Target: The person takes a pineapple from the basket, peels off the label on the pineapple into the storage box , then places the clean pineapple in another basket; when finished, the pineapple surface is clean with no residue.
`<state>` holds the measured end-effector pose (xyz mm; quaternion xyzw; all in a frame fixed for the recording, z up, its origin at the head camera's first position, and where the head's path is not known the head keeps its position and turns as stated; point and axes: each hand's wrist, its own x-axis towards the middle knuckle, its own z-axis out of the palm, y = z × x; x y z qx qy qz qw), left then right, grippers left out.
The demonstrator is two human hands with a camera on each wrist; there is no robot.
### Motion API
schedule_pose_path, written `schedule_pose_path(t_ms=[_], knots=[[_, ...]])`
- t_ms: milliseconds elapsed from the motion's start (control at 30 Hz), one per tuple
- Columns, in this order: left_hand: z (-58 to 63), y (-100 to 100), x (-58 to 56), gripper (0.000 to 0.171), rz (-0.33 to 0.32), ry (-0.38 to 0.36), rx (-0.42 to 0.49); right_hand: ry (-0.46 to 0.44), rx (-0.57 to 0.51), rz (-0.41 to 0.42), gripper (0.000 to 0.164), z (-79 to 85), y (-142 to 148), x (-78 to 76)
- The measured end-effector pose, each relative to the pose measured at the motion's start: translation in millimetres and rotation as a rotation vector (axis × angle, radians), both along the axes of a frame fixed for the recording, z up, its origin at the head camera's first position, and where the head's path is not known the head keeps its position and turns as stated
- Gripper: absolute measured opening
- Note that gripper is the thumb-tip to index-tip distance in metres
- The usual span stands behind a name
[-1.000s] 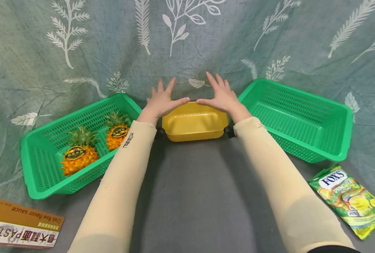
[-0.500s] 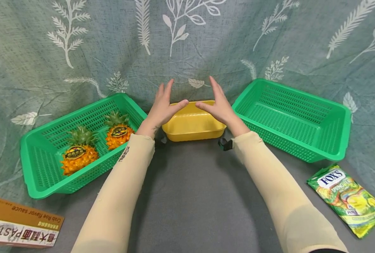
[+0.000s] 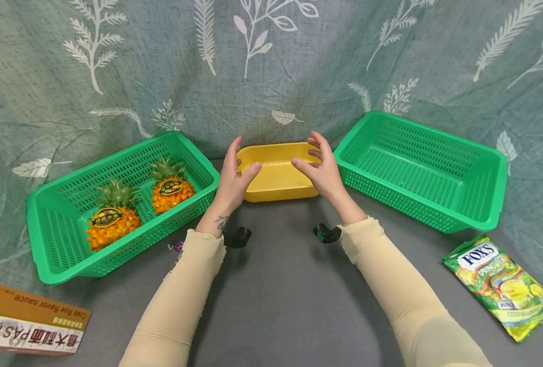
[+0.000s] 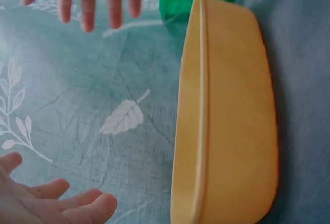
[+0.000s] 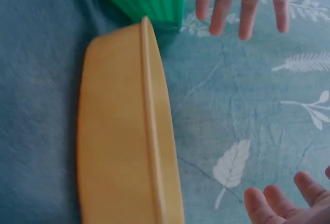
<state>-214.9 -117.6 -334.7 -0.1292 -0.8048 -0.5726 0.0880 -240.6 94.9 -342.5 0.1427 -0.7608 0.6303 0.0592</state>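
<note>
A yellow oblong tub (image 3: pixel 280 192) stands at the back middle of the table, with nothing seen inside it. My left hand (image 3: pixel 233 182) is at the tub's left end, thumb and fingers spread apart and loosely bent. At the opposite end my right hand (image 3: pixel 324 171) mirrors it, thumb toward the tub's middle. Both hands overlap the tub's ends in the head view and hold nothing. In the left wrist view the tub (image 4: pixel 237 105) shows its outer side and rim, with fingers apart from it; the right wrist view shows the tub (image 5: pixel 116 126) likewise.
A green basket (image 3: pixel 88 265) with two small pineapples (image 3: pixel 113 224) stands left; another green basket (image 3: pixel 418 204) stands right. A Fox's candy bag (image 3: pixel 503 288) lies front right, a pasta box (image 3: pixel 33 326) front left. A small purple wrapped item (image 3: pixel 176 246) lies by my left sleeve. Leaf-patterned cloth (image 3: pixel 280 66) hangs behind.
Both hands have come down and back toward me, from over the tub's far rim to its two ends. Their fingers are less spread and more bent. The purple item has come into view.
</note>
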Motion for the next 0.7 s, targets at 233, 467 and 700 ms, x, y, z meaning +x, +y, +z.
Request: schedule_pose_path(t_ms=[233, 467, 700], knots=[[-11.8, 5.3, 21.7, 0.112, 0.02, 0.002, 0.12, -0.031, -0.082, -0.03, 0.069, -16.4, 6.8, 20.5], [-29.4, 8.8, 44.2, 0.087, 0.025, -0.068, 0.178, -0.08, -0.123, -0.058, 0.069, -33.4, 12.7, 37.6], [-41.9, 6.6, 51.6, 0.082, 0.028, -0.08, 0.235, -0.056, -0.167, -0.128, 0.064, -39.4, 17.4, 41.5]])
